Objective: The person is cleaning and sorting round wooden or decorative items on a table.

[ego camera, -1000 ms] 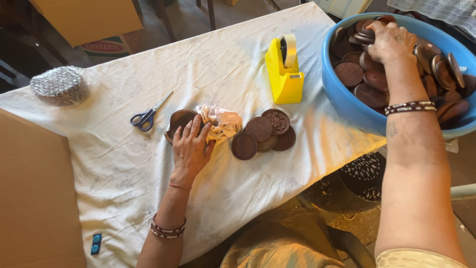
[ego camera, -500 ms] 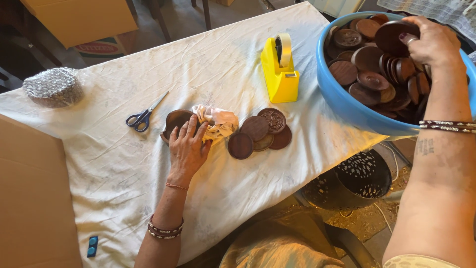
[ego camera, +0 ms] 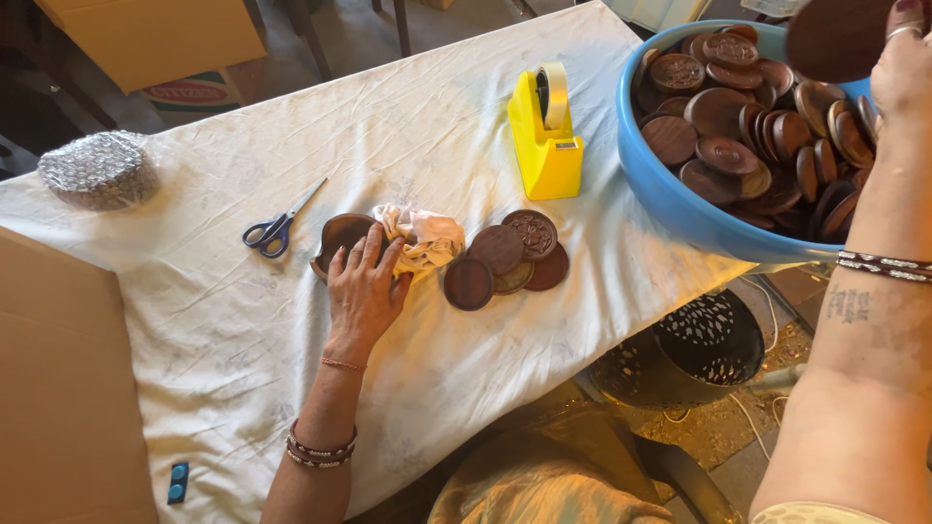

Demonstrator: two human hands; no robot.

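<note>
left hand point(ego camera: 361, 289): flat on the white tablecloth point(ego camera: 427, 116), fingers spread and open, resting on a dark round wooden dish point(ego camera: 340, 236) and the edge of a crumpled pale cloth point(ego camera: 424, 238); it grips nothing.

right hand point(ego camera: 903, 73): raised over the blue tub point(ego camera: 684, 209) at the table's right edge, fingers closed on one large wooden disc point(ego camera: 835, 37) held above the pile.

blue tub contents: round brown wooden discs, plain and carved, stacked and leaning; too many overlapping for a sure count.

loose discs on the cloth: four point(ego camera: 505, 257), overlapping, just right of the crumpled cloth, one carved on top.

yellow tape dispenser point(ego camera: 547, 136): one, upright, between the loose discs and the tub.

scissors point(ego camera: 277, 226): one pair, blue handles, left of the dish, apart from it.

bubble-wrapped round bundle point(ego camera: 97, 170): one, far left on the table.

cardboard sheet point(ego camera: 58, 388): one, along the left edge; a second cardboard box point(ego camera: 146, 34) beyond the table.

small blue object point(ego camera: 178, 482): one, near the table's near edge.

perforated dark metal bin point(ego camera: 689, 349): one, on the floor below the tub.
</note>
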